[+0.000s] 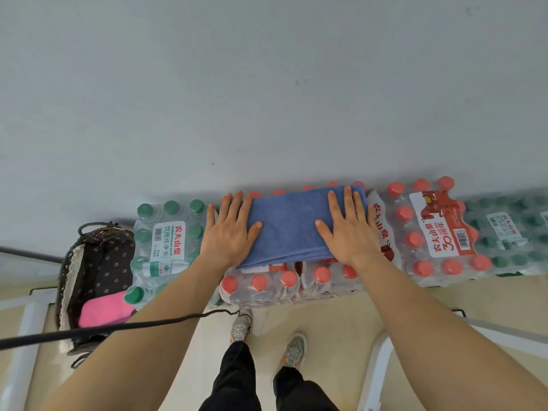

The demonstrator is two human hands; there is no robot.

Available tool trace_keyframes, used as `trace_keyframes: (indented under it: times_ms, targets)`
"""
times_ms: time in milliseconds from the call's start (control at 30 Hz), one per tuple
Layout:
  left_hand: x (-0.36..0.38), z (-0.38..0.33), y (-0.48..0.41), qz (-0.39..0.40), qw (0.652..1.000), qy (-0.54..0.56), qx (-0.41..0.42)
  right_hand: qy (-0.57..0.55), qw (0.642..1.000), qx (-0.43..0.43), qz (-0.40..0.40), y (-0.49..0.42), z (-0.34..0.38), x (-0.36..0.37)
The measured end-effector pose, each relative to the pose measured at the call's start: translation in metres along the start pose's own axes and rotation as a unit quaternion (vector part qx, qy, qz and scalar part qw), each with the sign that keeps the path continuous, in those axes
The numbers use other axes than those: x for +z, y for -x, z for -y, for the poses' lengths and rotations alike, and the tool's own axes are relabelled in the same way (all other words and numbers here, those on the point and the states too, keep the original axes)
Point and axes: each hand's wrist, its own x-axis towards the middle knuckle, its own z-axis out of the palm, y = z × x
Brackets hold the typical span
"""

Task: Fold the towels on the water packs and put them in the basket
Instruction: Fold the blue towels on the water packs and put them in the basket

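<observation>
Pale grey wall (267, 84) fills the upper field; beige floor (341, 321) runs along the bottom. A row of shrink-wrapped water packs stands against the wall.

Far L: dark woven basket (67, 262) w/ dotted liner, on the floor, just beside the row's L end. A folded pink towel (103, 311) lies inside it, at the near end. A black cable (118, 327) crosses in front of the basket.

Next: green-cap pack (166, 241), touching the basket's R side.

Ctr: red-cap pack (267, 287). The blue towel (292, 226) lies flat on top of it, toward the wall side; stacked layers show at its near edge, so it is folded.

L hand (229, 232): palm down, fingers straight and spread, nothing pinched. Thumb and inner fingers press the towel's L end; outer fingers overhang onto the pack.

R hand (347, 232): palm down, fingers straight, slightly spread, pressing the towel's R end. No pinch.

R of ctr: second red-cap pack (436, 232) w/ red-and-white label, then a second green-cap pack (510, 232) at the frame edge.

Bottom ctr: person's black trousers (237, 381) and two grey shoes (293, 350) on the floor.
</observation>
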Motion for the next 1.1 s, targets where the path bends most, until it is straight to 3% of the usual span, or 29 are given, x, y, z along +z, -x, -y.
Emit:
trace_keyframes:
  times_ms: [67,200,267,467,633,800,967,1100]
  targets:
    - [-0.005,0.001,-0.003,-0.004,1.0,0.029,-0.005,-0.013,1.0,0.004,-0.009,0.001,0.017,-0.008]
    - [-0.02,0.004,-0.014,-0.08,0.992,0.095,-0.034,-0.039,0.994,-0.082,-0.06,0.013,0.06,-0.011]
    - [-0.026,0.007,-0.02,-0.078,0.988,0.119,-0.055,-0.064,0.991,-0.104,-0.061,0.022,0.084,-0.007]
    - [-0.041,0.019,-0.035,0.04,0.968,0.22,-0.117,-0.104,0.986,-0.101,-0.076,0.038,0.146,0.004]
    - [-0.056,0.026,-0.035,0.11,0.968,0.202,-0.104,-0.098,0.992,0.003,-0.077,0.046,0.182,0.008]
    - [-0.067,0.03,-0.031,0.098,0.911,0.369,-0.156,-0.116,0.984,0.105,-0.087,0.053,0.209,0.009]
    - [-0.077,0.038,-0.03,0.107,0.841,0.482,-0.221,-0.112,0.98,0.123,-0.109,0.057,0.222,0.005]
    - [-0.081,0.038,-0.029,0.141,0.799,0.537,-0.23,-0.107,0.984,0.128,-0.069,0.057,0.228,-0.003]
